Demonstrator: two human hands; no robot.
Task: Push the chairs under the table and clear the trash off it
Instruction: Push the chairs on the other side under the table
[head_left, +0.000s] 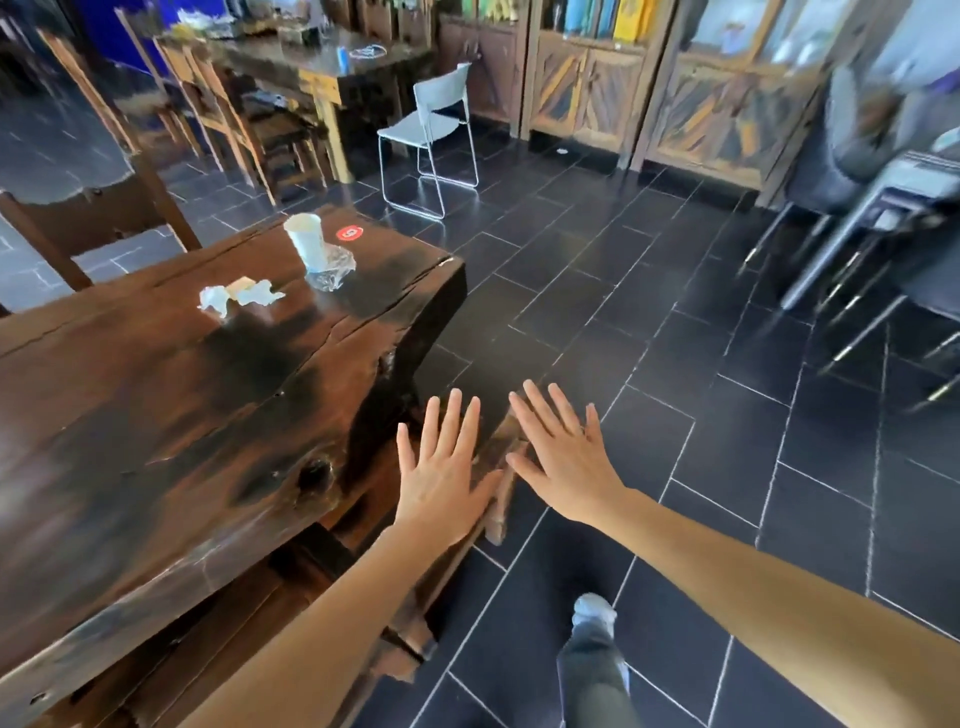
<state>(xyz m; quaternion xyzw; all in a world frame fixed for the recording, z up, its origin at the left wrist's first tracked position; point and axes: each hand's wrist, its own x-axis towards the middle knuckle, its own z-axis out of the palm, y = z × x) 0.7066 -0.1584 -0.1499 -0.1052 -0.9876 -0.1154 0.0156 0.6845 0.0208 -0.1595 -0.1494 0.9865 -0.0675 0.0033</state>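
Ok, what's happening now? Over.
Both hands open, left hand and right hand flat over the wooden chair beside the table. Cup, crumpled paper, plastic wrap not yet cleared.

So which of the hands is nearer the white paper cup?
Left. The left hand hovers beside the table edge, below the white paper cup; the right hand is further out, over the floor.

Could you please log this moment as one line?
left hand open | right hand open | chair tucked in | cup on table
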